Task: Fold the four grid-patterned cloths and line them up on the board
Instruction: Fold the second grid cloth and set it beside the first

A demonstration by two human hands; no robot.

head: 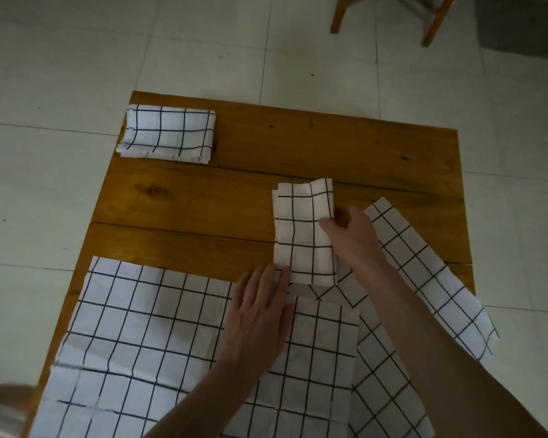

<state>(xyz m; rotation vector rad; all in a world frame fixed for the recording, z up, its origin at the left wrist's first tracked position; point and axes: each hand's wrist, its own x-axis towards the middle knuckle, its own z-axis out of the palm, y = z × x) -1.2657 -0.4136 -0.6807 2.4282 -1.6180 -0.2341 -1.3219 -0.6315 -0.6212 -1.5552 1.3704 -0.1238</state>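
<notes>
A wooden board (266, 197) lies on the tiled floor. One folded grid cloth (168, 133) sits at its far left corner. A second cloth, folded into a narrow strip (304, 232), lies mid-board. My right hand (351, 238) pinches the strip's right edge with thumb and fingers. With straight fingers my left hand (257, 317) presses the strip's near left corner. An unfolded grid cloth (146, 343) is spread flat over the near part of the board. Another unfolded cloth (424, 279) lies askew to the right, partly under my right forearm.
White floor tiles (76, 58) surround the board. Wooden chair legs (434, 23) stand at the far right. The askew cloth overhangs the board's right edge. A blurred pale object (0, 412) sits at the near left corner.
</notes>
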